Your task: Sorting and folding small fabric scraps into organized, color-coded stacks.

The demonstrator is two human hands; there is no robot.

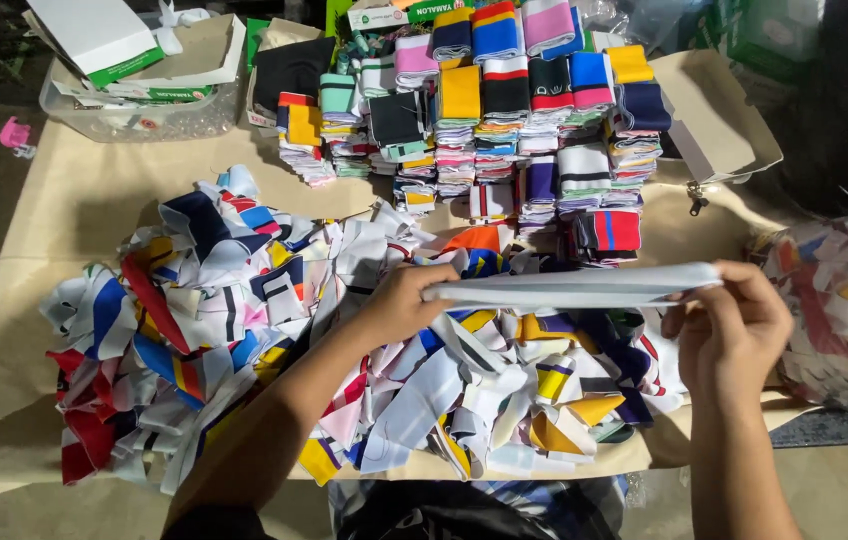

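Observation:
A long white fabric strip [574, 287] is stretched level between my two hands above a heap of loose coloured fabric strips [244, 320]. My left hand [399, 305] pinches the strip's left end. My right hand [729, 325] grips its right end. Behind the heap stand several stacks of folded coloured strips [504, 110].
Brown paper [64, 220] covers the table. A clear plastic tub [144, 110] with cardboard boxes sits at the back left. An open cardboard box [724, 120] lies at the back right. A clear plastic bag of strips [844, 310] rests at the right edge. A small pink object [14, 133] lies far left.

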